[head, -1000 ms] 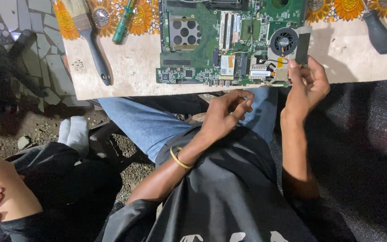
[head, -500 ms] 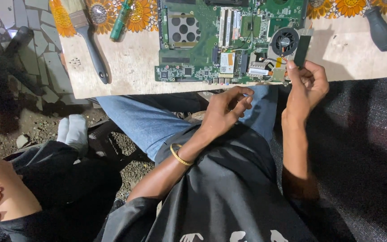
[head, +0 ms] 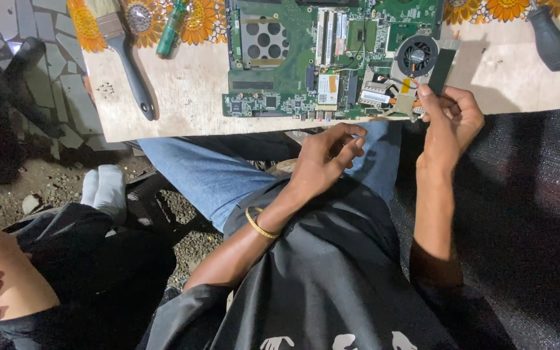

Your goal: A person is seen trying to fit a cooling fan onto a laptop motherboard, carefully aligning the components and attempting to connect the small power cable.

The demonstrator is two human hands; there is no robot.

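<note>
Black cloth covers the lap at the frame's bottom; above it the left hand (head: 324, 155) hangs loosely curled, holding nothing, just below the board's edge; the right hand (head: 452, 120) pinches something small at the green motherboard (head: 332, 55), beside its round fan (head: 416, 55); farther up-left lies a paintbrush (head: 124, 52).

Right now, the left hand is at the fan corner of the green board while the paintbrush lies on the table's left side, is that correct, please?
Not quite: it is the right hand at the fan corner of the green board; the left hand hangs below the table edge, over the lap. The head view shows this. The paintbrush does lie on the table's left side.
</note>
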